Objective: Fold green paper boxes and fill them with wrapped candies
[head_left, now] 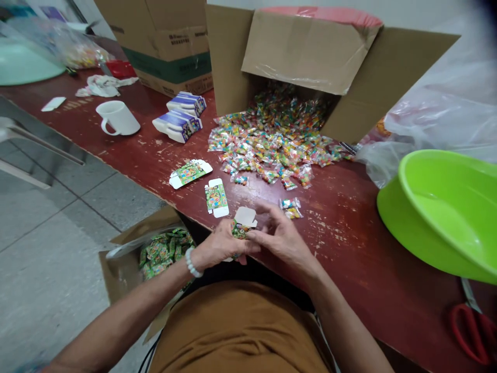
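In the head view my left hand [223, 242] is closed around a small green printed carton [241, 231], whose white end flap stands up. My right hand [285, 235] is curled at the carton's right side, its thumb against the edge; the other fingertips are blurred and partly hidden. Just beyond that hand lie two clear candy packets [290, 203]. Two flattened green cartons lie on the table: one [216, 197] near my left hand, another [190, 173] farther off.
A cardboard box [298, 49] on its side spills a heap of candy packets [267, 140]. Around it are a lime-green basin [411, 217], red-handled scissors [466, 326], a white mug [118, 118] and purple-and-white cartons [178, 124]. Below left, an open box [116, 274] holds green cartons.
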The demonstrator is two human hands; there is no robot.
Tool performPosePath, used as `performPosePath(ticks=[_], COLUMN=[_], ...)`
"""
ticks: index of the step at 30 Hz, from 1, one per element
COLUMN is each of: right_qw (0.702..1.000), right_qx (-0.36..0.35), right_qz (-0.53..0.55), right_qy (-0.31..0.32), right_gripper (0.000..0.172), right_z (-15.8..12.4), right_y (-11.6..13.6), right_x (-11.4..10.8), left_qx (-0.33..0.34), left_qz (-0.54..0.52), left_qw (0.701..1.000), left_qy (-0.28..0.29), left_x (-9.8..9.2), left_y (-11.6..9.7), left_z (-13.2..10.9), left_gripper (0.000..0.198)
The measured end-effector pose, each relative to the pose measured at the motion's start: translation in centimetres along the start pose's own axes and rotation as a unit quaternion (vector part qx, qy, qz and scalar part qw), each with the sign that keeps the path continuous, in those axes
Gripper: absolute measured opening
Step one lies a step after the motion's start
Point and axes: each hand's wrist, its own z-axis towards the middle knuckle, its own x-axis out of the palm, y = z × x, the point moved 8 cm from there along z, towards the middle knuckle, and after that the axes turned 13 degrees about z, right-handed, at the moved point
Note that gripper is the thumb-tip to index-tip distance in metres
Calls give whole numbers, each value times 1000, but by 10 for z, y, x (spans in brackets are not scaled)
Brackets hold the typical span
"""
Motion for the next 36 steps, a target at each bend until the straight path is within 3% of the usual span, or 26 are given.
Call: performPosePath(ticks=[2, 3, 7, 12, 16, 21, 23, 26, 31, 36], right_qw=[997, 995, 993, 984, 979, 987, 988, 983, 984, 994], right_qx=[38, 51, 52, 78, 34, 2, 10, -9, -60, -16], right_qz=[55, 83, 102, 162, 195, 129, 131, 162, 143, 69], right_qy=[32, 32, -24, 20, -56, -92, -83, -88, -93, -85], right_gripper=[25, 20, 28, 31, 46, 45, 46, 40, 26, 21], right_z=[0, 0, 5, 4, 2, 0, 0, -1, -1, 3], right_y=[-13, -18, -20, -13, -14, -15, -15, -14, -15, -21], right_x=[11, 13, 4, 14, 10, 1, 3, 5, 2, -10], left_qx=[-5, -7, 34, -1, 29, 73, 84, 83, 87, 63], left_qz=[-26, -30, 4, -110, -129, -46, -51, -49, -49, -99], left_qw=[999, 999, 999, 992, 989, 971, 964, 965, 971, 979], left_qy=[-22, -24, -33, -59, -63, -221, -249, -242, -217, -164], left_x=[2, 3, -1, -2, 4, -20, -23, -21, -22, -19], left_y=[1, 0, -10, 2, 4, -1, -5, -10, -7, 2], left_z=[2, 2, -1, -7, -7, -17, -21, -23, -23, -18], left_gripper=[31, 30, 28, 41, 39, 47, 57, 62, 53, 38])
